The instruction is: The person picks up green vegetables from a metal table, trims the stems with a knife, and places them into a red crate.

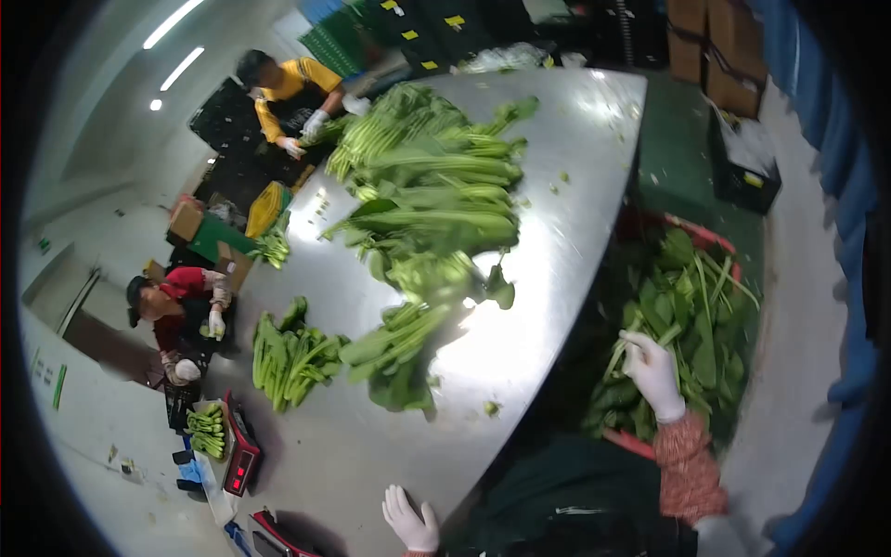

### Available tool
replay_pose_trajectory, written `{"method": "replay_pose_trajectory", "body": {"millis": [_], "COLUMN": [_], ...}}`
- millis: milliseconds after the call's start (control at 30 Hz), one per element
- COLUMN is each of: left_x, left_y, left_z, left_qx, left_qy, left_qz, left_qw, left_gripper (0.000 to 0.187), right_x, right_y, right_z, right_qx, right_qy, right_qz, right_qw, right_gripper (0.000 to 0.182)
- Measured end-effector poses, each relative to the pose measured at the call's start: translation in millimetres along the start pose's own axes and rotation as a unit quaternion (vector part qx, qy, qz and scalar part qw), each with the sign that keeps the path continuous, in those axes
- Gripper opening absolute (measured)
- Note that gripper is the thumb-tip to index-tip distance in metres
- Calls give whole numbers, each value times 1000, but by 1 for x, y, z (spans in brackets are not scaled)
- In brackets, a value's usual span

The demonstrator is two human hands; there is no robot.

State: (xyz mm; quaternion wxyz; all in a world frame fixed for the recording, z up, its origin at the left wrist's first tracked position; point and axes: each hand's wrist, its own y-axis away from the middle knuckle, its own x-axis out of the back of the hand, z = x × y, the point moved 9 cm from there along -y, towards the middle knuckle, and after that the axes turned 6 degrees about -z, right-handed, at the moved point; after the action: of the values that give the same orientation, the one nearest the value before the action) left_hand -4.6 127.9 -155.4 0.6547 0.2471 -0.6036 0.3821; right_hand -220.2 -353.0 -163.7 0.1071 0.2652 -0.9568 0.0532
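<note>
My left hand (409,521), in a white glove, lies near the close edge of the metal table (575,121) with its fingers stretched out and nothing in them. Off to the right, my gloved right hand (654,376) is above a red crate (701,232) full of loose leafy greens (682,302). Its fingers are curled closed, and a pale green stem (615,356) shows at their tips. Ahead of me on the table, a small pile of leafy greens (399,348) lies beside another bunch (295,357).
A long heap of leafy greens (436,176) covers the far table. One co-worker in yellow (302,93) handles greens there; another in red (181,297) stands at the left. A red scale (241,450) bears trimmed greens (206,430). A black crate (747,181) sits on the floor.
</note>
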Motion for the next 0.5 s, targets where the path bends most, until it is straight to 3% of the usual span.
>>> {"method": "replay_pose_trajectory", "body": {"millis": [33, 100, 167, 200, 233, 267, 333, 433, 500], "left_x": [3, 10, 10, 10, 13, 19, 23, 9, 9], "left_y": [1, 2, 2, 2, 1, -2, 0, -1, 2], "left_z": [2, 9, 9, 9, 13, 17, 16, 4, 4], "left_qx": [-12, -15, -13, -11, -16, -19, -13, 12, 19], "left_qy": [-9, -20, -18, -16, -13, -11, -9, -4, -9], "left_qz": [13, 12, 17, 18, 24, 29, 17, -15, -15], "left_qw": [1000, 1000, 1000, 1000, 1000, 999, 1000, 1000, 1000], "left_gripper": [62, 60, 60, 59, 59, 59, 61, 64, 65], "right_x": [13, 31, 20, 12, 9, 4, 1, 11, 21], "right_y": [9, 35, 69, 84, 99, 107, 109, 98, 86], "right_z": [53, 130, 197, 225, 269, 259, 257, 271, 242], "right_qx": [-76, -101, -229, -233, -174, -161, -157, -219, -241], "right_qy": [-135, -133, -132, -134, -57, 42, 42, -56, -139], "right_qz": [73, 167, 147, 128, 149, 89, 72, 87, 75], "right_qw": [985, 972, 953, 955, 972, 982, 984, 970, 957], "right_gripper": [22, 25, 27, 24, 23, 26, 27, 22, 23]}}
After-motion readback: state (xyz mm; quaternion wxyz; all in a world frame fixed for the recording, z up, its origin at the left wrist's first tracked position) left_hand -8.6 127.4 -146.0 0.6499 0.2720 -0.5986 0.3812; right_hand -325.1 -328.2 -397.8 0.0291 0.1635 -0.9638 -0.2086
